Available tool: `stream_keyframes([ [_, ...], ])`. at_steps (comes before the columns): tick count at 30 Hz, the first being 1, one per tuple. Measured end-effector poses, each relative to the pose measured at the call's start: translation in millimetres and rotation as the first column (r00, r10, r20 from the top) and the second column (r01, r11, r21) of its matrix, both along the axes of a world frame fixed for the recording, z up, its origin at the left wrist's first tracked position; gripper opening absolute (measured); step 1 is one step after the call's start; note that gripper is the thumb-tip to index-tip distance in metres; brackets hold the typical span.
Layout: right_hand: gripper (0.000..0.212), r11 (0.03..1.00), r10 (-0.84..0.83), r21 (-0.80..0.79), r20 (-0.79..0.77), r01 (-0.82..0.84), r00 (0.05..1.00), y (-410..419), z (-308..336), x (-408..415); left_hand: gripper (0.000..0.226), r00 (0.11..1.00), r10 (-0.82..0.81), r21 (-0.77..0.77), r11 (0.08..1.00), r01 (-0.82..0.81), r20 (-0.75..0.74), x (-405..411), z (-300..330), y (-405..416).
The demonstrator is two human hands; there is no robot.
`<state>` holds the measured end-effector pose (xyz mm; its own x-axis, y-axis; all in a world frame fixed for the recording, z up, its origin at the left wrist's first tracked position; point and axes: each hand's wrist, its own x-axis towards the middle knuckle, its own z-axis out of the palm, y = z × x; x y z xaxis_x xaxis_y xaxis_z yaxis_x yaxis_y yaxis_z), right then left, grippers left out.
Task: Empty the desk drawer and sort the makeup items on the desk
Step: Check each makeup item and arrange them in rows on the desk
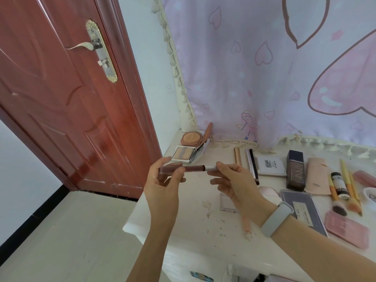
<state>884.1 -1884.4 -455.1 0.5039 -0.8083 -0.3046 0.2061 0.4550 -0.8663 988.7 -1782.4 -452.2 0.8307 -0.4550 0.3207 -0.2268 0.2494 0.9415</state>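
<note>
While a lilac heart-print curtain [264, 68] filled the upper right of the frame and a red-brown door [61, 98] the upper left, a person held a slim lip gloss tube [179, 169] over the left end of a white desk [193, 226] at the centre of the picture. The tube's long axis ran nearly level, left to right across the frame, its brownish body toward the left and its silver cap [212, 168] toward the right. Both forearms rose from the bottom edge, the right one wearing a grey wristband [276, 218]. The left hand [162, 182] stood palm toward the camera, thumb and fingers curled around the tube's brown end. The right hand [236, 184] pinched the silver cap between thumb and fingertips, the other fingers loosely bent beneath.

Sorted items lay to the right on the desk: a dark foundation bottle [296, 169], a white compact [269, 165], a purple palette [303, 210], a pink case [345, 230] and orange-handled brushes [350, 190]. At the desk's far left corner sat an open peach blush compact [191, 138] and an open pale palette [183, 154].
</note>
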Motion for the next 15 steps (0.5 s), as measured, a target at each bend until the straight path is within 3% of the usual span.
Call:
stream_keyframes([
  [5, 0.005, 0.995, -0.054, 0.093, 0.122, 0.042, 0.991, 2.6, 4.7, 2.7, 0.039, 0.999, 0.053, -0.088, 0.995, -0.053, -0.004, -3.3, -3.6, -5.1],
  [9, 0.01, 0.996, -0.078, 0.06, 0.12, 0.071, 0.99, -3.4, 6.6, -0.5, 0.013, 0.974, 0.175, -0.054, 0.981, -0.184, -0.142, 6.7, -1.5, -7.1],
  [12, 0.015, 0.997, 0.02, -0.073, 0.002, -0.02, 1.0, -11.8, 6.8, -7.7, 0.013, 0.983, 0.139, 0.1, 0.987, -0.128, -0.117, 18.6, -4.1, -1.7],
  [15, 0.018, 0.967, 0.097, -0.217, -0.181, -0.136, 0.979, -17.7, 4.7, -13.4, 0.016, 0.993, -0.039, 0.255, 0.965, 0.068, -0.115, 29.7, -10.1, 5.7],
])
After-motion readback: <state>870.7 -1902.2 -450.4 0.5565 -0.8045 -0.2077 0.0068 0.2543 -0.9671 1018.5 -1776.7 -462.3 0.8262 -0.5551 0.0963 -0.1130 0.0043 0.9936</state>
